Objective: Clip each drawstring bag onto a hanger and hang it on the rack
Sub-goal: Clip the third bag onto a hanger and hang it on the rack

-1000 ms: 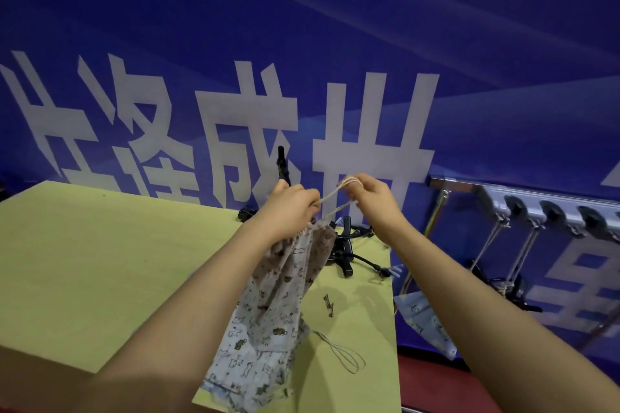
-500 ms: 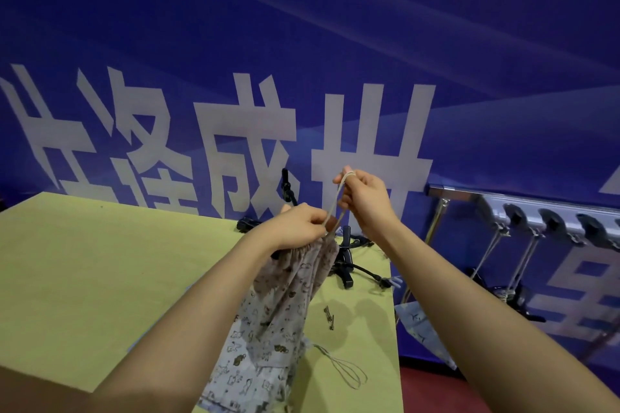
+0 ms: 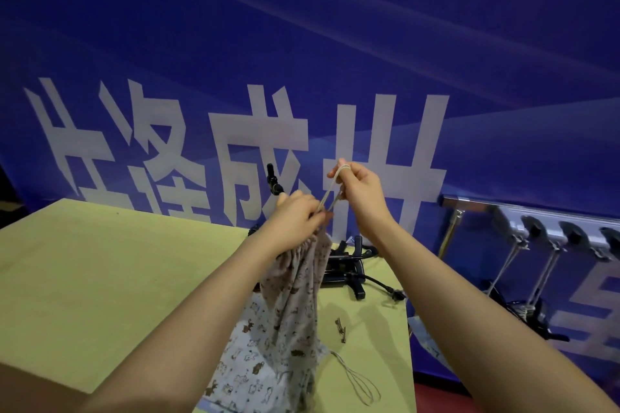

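Note:
A pale drawstring bag (image 3: 295, 298) printed with small brown animals hangs from my left hand (image 3: 297, 216), which grips its gathered mouth above the yellow-green table (image 3: 110, 278). My right hand (image 3: 360, 188) is closed on the bag's beige drawstring (image 3: 330, 193) and holds the loop up and to the right, taut. More printed bag fabric (image 3: 248, 375) lies on the table under the hanging bag, with a loose cord (image 3: 355, 379) trailing beside it. The metal rack (image 3: 536, 221) stands to the right of the table, with hangers (image 3: 540, 278) on it.
A black stand with a cable (image 3: 349, 268) sits at the table's far right corner, behind my hands. A small metal clip (image 3: 340, 329) lies on the table. Another pale bag (image 3: 427, 342) hangs low beside the table's right edge. A blue banner wall (image 3: 302, 60) fills the background.
My right hand has pulled the drawstring from level with the left hand up and to the right, drawing the bag's mouth tighter. The left hand kept its grip on the bag.

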The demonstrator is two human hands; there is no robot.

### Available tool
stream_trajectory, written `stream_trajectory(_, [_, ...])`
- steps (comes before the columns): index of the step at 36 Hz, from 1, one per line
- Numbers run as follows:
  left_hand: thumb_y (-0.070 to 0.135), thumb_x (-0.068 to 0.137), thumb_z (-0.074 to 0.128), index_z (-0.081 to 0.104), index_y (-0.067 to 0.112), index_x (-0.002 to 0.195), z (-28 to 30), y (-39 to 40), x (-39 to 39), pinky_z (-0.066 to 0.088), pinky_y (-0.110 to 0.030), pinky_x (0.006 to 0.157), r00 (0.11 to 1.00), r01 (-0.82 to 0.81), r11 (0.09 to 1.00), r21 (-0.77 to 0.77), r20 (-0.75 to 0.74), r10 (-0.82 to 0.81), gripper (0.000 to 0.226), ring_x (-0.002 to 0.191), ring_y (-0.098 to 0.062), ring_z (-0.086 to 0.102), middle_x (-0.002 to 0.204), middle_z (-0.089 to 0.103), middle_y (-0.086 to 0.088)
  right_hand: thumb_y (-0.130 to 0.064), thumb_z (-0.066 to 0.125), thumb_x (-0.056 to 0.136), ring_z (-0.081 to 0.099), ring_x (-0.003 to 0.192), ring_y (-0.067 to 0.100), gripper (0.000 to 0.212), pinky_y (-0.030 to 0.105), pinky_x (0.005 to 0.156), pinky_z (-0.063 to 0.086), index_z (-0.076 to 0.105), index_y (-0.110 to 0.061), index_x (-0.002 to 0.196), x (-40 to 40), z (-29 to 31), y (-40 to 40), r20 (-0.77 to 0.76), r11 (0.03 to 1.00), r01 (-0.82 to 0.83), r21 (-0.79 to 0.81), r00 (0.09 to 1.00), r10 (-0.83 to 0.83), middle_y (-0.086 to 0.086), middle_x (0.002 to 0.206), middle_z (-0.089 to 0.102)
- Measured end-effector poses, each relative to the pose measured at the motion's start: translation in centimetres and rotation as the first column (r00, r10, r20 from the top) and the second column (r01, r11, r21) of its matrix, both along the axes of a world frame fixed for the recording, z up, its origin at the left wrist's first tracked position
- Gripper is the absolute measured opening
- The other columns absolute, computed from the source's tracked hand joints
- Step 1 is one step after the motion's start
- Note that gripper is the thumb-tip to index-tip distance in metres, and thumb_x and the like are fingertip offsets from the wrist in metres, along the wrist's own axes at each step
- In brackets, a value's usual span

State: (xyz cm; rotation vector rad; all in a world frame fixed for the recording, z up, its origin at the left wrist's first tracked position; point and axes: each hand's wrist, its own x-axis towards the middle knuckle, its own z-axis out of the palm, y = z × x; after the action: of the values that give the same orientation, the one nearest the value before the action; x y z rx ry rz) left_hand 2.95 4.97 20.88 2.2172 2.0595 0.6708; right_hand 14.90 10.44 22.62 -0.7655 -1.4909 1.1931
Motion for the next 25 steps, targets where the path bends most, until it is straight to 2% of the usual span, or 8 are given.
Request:
stream_trajectory(3, [0.027, 0.096, 0.051, 0.046, 0.029, 0.057, 0.5, -0.5, -0.2, 0.034, -0.026, 0.062, 0.958, -0.008, 1.000, 0.027, 0.288, -0.001, 0.039, 0.059, -0.009, 0.046, 0.060, 0.048, 0.006, -0.025, 0.049, 0.098, 0.050, 0.064, 0.008, 0.033, 0.025, 0.066, 0.045, 0.060, -0.011, 0.070, 0.1, 0.3, 0.1, 0.027, 1.000, -0.012, -0.004, 1.000, 0.012, -0.002, 0.065, 0.055])
stream_trajectory(9, [0.030, 0.095, 0.052, 0.065, 0.019, 0.077, 2.3, -1.2, -0.6, 0.045, -0.023, 0.064, 0.887, -0.029, 0.999, 0.045, 0.462, 0.004, 0.025, 0.062, -0.008, 0.057, 0.066, 0.065, 0.001, -0.037, 0.053, 0.095, 0.041, 0.052, 0.009, 0.036, 0.023, 0.055, 0.039, 0.059, -0.014, 0.067, 0.1, 0.0, 0.0, 0.112, 0.999, 0.018, -0.035, 0.994, -0.014, -0.010, 0.051, 0.048])
stream_trajectory(13, [0.026, 0.096, 0.051, 0.065, 0.015, 0.078, 3.1, -1.0, -0.8, 0.040, -0.023, 0.060, 0.837, -0.077, 0.991, 0.114, 0.548, 0.002, 0.025, 0.050, 0.006, 0.052, 0.061, 0.061, 0.002, -0.032, 0.058, 0.093, 0.039, 0.050, 0.014, 0.029, 0.025, 0.049, 0.037, 0.061, -0.010, 0.075, 0.2, -0.6, -0.1, 0.240, 0.993, -0.058, -0.107, 0.967, 0.082, 0.002, 0.056, 0.045])
stream_trajectory(16, [0.026, 0.096, 0.051, 0.065, 0.015, 0.076, 3.3, -0.8, -0.6, 0.049, -0.030, 0.073, 0.800, -0.081, 0.986, 0.147, 0.599, -0.024, 0.027, 0.068, -0.009, 0.062, 0.064, 0.062, -0.001, -0.023, 0.063, 0.090, 0.051, 0.058, 0.012, 0.017, 0.026, 0.063, 0.048, 0.067, -0.007, 0.088, 0.5, -1.4, -0.1, 0.236, 0.973, -0.205, -0.104, 0.945, 0.224, 0.004, 0.068, 0.057])
stream_trajectory(18, [0.025, 0.096, 0.050, 0.064, 0.016, 0.077, 3.5, -0.9, -0.3, 0.047, -0.027, 0.072, 0.770, -0.071, 0.985, 0.158, 0.636, -0.046, 0.025, 0.066, -0.007, 0.059, 0.066, 0.062, 0.000, -0.016, 0.065, 0.088, 0.055, 0.068, 0.013, 0.016, 0.021, 0.066, 0.048, 0.067, -0.010, 0.103, 0.8, -2.2, 0.0, 0.348, 0.974, -0.224, -0.035, 0.911, 0.222, 0.009, 0.082, 0.062])
stream_trajectory(20, [0.025, 0.097, 0.049, 0.063, 0.014, 0.080, 3.9, -0.9, 0.0, 0.046, -0.024, 0.074, 0.742, -0.069, 0.982, 0.174, 0.667, -0.066, 0.024, 0.068, -0.006, 0.057, 0.068, 0.060, 0.002, -0.017, 0.067, 0.086, 0.060, 0.076, 0.018, 0.024, 0.024, 0.073, 0.051, 0.066, -0.017, 0.110, 0.9, -3.3, 0.3, 0.508, 0.976, -0.214, 0.031, 0.845, 0.169, 0.015, 0.093, 0.065])
stream_trajectory(23, [0.025, 0.097, 0.048, 0.060, 0.014, 0.077, 4.4, -0.6, 0.4, 0.045, -0.024, 0.076, 0.702, -0.081, 0.980, 0.184, 0.708, -0.075, 0.026, 0.071, -0.007, 0.056, 0.070, 0.058, 0.003, -0.027, 0.069, 0.085, 0.063, 0.094, 0.023, 0.014, 0.037, 0.088, 0.052, 0.071, -0.021, 0.098, 1.2, -4.4, 0.4, 0.608, 0.977, -0.196, 0.084, 0.787, 0.106, 0.012, 0.106, 0.062])
stream_trajectory(25, [0.025, 0.097, 0.049, 0.058, 0.014, 0.074, 4.4, -0.5, 0.6, 0.043, -0.025, 0.077, 0.668, -0.084, 0.982, 0.169, 0.741, -0.071, 0.026, 0.072, -0.007, 0.055, 0.070, 0.057, 0.003, -0.025, 0.069, 0.086, 0.064, 0.094, 0.021, 0.007, 0.037, 0.088, 0.053, 0.072, -0.021, 0.091, 1.4, -4.5, 0.0, 0.589, 0.973, -0.216, 0.076, 0.797, 0.131, 0.009, 0.106, 0.062])
